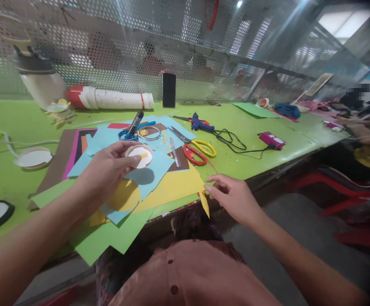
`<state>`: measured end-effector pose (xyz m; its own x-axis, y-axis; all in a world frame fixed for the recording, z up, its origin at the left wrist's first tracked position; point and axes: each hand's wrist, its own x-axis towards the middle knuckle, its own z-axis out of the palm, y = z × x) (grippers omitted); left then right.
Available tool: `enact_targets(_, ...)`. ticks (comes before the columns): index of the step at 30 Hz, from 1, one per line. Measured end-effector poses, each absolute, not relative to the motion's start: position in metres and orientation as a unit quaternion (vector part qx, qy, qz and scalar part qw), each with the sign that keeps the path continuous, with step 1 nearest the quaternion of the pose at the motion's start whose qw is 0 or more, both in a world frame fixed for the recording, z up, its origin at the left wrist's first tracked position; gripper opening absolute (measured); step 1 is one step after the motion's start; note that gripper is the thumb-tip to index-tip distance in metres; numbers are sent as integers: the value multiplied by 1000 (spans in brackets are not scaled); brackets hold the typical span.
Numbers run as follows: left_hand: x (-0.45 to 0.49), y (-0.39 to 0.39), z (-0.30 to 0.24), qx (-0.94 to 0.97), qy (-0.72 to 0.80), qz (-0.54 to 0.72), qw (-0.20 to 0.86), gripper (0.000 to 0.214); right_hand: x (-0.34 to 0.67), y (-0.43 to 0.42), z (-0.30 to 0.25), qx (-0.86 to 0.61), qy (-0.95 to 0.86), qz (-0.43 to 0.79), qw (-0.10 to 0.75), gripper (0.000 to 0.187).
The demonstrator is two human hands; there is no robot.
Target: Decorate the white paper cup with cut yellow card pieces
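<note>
Spanning the view was one green table [251, 159], backed by a perforated metal screen [108, 55].

Loose coloured paper covered the near middle of the table:
- a yellow sheet [175, 185], overhanging the front edge
- a light blue sheet [108, 140], partly over the yellow one
- a green sheet [108, 242], lowest and nearest the person
- a brown sheet [57, 165], to the left

A stack of paper cups [108, 98] lay on its side by the screen. A white jug [41, 80] stood to its left and a black phone [168, 89] stood upright to its right.

The left hand [108, 170] was raised over the blue sheet. Its thumb and fingers were clamped on a round white disc [140, 155], which was held clear of the papers.

The right hand [232, 195] was at the table's front edge, its fingertips touching the yellow sheet's hanging corner. Whether it was pinching the corner could not be told. The two hands were well apart.

Smaller items:
- scissors [194, 148] with one red and one yellow handle, lying on the papers beyond the disc
- a blue glue gun [200, 124], farther back, with its cable trailing right
- a pink device [271, 140] at the cable's end
- a pen [174, 153], just beside the scissors
</note>
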<state>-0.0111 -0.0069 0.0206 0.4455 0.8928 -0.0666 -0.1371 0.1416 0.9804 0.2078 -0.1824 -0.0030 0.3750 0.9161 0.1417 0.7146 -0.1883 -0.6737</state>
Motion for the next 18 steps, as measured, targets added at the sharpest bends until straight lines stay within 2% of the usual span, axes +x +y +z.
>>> enact_targets(3, -10, -6, 20, 526, 365, 387, 664, 32, 213, -199, -9, -674, -649, 1, 353, 15)
enact_targets(6, -10, -6, 20, 529, 369, 384, 660, 30, 218, -214, -16, -610, -743, -73, 266, 23)
enact_targets(8, -10, -5, 18, 532, 367, 382, 660, 30, 220, -219, -21, -603, -764, -92, 212, 32)
enact_targets(10, -10, -4, 17, 534, 367, 380, 660, 31, 220, -220, -27, -600, -770, -101, 191, 38)
enact_targets(18, -10, -5, 20, 526, 384, 382, 656, 28, 208, -211, -41, -604, -757, -100, 230, 38)
